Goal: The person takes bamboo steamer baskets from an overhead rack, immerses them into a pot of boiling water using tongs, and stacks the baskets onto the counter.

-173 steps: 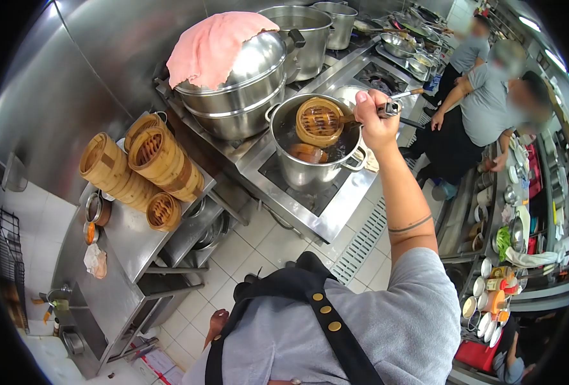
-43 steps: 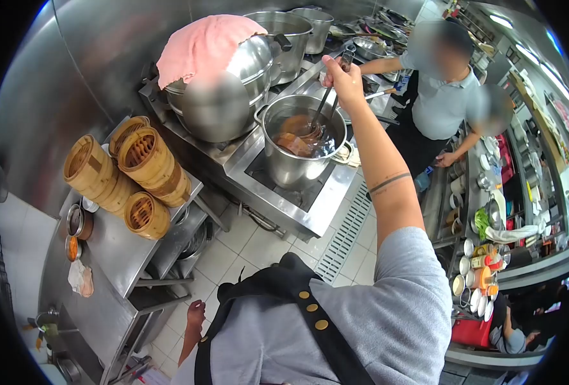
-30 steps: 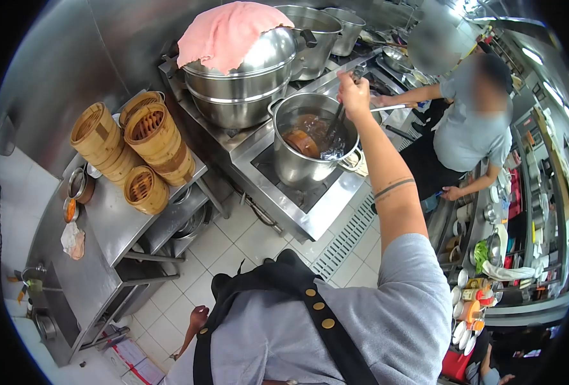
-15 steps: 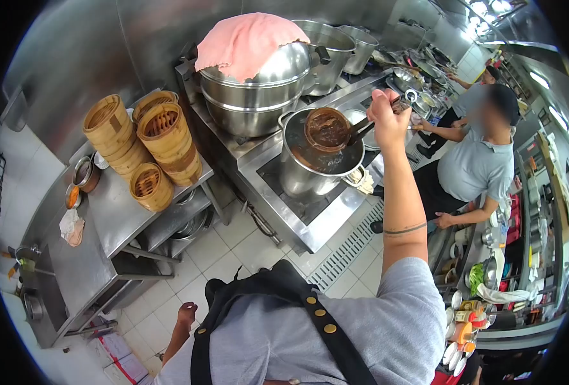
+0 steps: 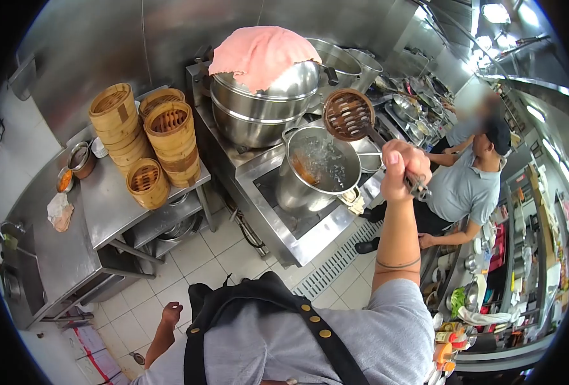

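Note:
My right hand [image 5: 405, 170] is closed around the handle of a brown strainer ladle [image 5: 348, 114] with long slots. The strainer's round bowl hangs above the far right rim of a tall steel pot [image 5: 307, 192]. Inside the pot, clear liquid [image 5: 328, 160] bubbles or splashes, with something orange-brown [image 5: 305, 170] at its left side; its kind I cannot make out. Low beside my body, my left hand [image 5: 172, 312] has its fingers curled, apart from any object and with nothing visible in it.
A large steamer pot [image 5: 255, 119] under a pink cloth [image 5: 265, 54] stands behind the tall pot. Stacked bamboo steamers [image 5: 169, 138] occupy the steel table [image 5: 114, 208] at left. A co-worker [image 5: 467, 186] stands to the right, another person behind. A drain grate [image 5: 329, 266] crosses the floor.
The strainer ladle has risen from over the pot's mouth toward its far right side. Dark contents that filled it are gone, and its slots show. The camera view has shifted slightly.

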Motion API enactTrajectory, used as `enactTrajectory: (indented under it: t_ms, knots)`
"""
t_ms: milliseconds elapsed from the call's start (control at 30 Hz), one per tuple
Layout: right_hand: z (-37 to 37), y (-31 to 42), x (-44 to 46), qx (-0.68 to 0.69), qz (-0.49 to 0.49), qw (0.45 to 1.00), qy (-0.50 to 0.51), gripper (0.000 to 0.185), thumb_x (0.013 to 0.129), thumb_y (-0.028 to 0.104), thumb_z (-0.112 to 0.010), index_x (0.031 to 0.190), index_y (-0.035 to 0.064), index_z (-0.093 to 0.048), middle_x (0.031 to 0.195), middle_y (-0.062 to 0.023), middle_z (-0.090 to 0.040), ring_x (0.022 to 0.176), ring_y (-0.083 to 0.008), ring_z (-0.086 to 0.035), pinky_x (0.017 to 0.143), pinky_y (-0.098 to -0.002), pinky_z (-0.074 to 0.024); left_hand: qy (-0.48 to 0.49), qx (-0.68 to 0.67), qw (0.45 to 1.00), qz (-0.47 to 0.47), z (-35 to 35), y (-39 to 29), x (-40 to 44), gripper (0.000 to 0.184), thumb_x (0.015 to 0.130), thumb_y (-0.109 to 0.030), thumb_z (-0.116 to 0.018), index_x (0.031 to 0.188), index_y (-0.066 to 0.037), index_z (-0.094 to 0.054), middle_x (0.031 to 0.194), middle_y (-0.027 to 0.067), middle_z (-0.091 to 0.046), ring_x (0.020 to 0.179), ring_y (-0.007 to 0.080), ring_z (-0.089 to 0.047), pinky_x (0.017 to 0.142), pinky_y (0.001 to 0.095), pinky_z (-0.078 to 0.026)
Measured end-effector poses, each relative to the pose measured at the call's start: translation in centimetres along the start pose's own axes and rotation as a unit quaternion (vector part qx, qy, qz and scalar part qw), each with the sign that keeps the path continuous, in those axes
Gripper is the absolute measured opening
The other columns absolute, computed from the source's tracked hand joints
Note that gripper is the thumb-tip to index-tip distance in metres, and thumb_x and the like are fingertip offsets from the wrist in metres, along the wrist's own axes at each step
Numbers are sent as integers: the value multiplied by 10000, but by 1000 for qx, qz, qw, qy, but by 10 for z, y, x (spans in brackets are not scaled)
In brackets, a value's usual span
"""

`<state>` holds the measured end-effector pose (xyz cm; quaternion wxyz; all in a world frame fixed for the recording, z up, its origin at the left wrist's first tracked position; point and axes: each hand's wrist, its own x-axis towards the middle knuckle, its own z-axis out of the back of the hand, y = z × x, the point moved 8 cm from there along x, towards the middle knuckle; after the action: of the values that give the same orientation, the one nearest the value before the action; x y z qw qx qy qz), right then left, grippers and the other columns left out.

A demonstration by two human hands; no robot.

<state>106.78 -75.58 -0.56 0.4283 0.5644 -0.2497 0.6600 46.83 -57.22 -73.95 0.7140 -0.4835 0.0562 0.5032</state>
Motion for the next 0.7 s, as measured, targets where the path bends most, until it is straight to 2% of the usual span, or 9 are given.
enactTrajectory:
  t_ms: [100,200,367,400,467,533,600,667,700]
  knots:
    - [-6,21,3,16,67,998,1,300,878,9,-610,644,34,-423,542,-53,-492,440,-186,-484,478,-314,-460,-12,14,1000,19,-1,4,-5,447,837,-295,-711,1207,-51,-654,1090,182,-705,987,261,-669,871,347,-522]
    - [-8,33,5,11,81,997,13,291,869,9,-605,638,36,-430,537,-53,-501,429,-182,-477,481,-326,-475,-10,-8,1000,26,-2,6,-12,454,837,-294,-711,1216,-52,-651,1096,183,-705,1017,270,-667,891,351,-517]
    - [-15,47,10,-23,107,993,39,304,824,12,-628,612,45,-412,520,-50,-484,417,-200,-465,484,-333,-480,-1,-35,999,27,2,7,-14,403,846,-283,-715,1172,-51,-661,1088,175,-708,892,259,-686,794,355,-543]
    - [-15,48,13,-30,106,993,30,304,824,12,-628,612,45,-412,520,-50,-484,417,-200,-465,484,-333,-480,-17,32,997,-66,-6,32,5,354,844,-273,-728,1125,-65,-671,1020,152,-717,805,234,-681,712,360,-544]
    - [-23,54,16,-57,135,987,67,302,804,2,-629,605,56,-409,520,-45,-473,412,-205,-461,473,-327,-470,-28,94,988,-122,-9,32,16,292,851,-254,-721,1092,-96,-679,960,116,-713,805,232,-686,701,350,-554]
    - [-24,56,18,-64,137,986,73,313,767,-14,-628,586,75,-388,513,-33,-450,404,-198,-452,443,-307,-430,20,-65,997,27,-5,24,8,290,780,-180,-725,1063,-134,-684,942,77,-703,873,248,-692,730,340,-575]
    - [-22,59,17,-78,146,983,79,314,740,-22,-634,582,77,-381,506,-30,-428,399,-207,-439,427,-306,-397,-62,12,971,-232,10,-13,3,355,661,-124,-718,1013,-134,-675,890,58,-695,939,259,-683,767,343,-581]
    - [-25,59,14,-68,125,985,97,329,689,-36,-649,563,84,-369,502,-32,-409,389,-222,-411,404,-313,-336,-31,32,983,-179,17,-18,1,373,586,-113,-696,958,-120,-655,817,60,-681,967,259,-674,782,351,-572]
    - [-26,56,9,-72,120,985,104,330,678,-40,-653,560,87,-372,500,-34,-408,388,-225,-409,402,-314,-333,11,47,970,-238,18,-30,0,338,595,-114,-679,930,-115,-635,784,64,-674,972,268,-674,813,350,-561]
